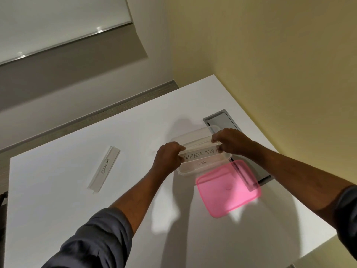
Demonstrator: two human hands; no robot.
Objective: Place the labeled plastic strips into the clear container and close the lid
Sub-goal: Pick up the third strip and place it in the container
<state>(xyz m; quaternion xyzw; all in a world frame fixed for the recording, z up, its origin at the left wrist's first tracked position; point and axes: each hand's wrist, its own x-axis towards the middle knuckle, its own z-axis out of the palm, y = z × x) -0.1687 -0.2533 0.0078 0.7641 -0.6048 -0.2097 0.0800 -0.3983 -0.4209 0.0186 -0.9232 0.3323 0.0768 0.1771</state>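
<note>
Both hands pinch a SUPERMAN strip [201,152] over clear container [185,169]: left hand [168,154], right hand [229,141]. Pink lid [228,190] beside; ELEPHANT strip [104,169] apart on table [58,200].

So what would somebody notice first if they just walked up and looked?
Probably the bright pink lid, lying flat on the white table just in front of the clear container. Next, the left hand and right hand holding the strip marked SUPERMAN over that container. Off to the left lies the ELEPHANT strip alone.
</note>
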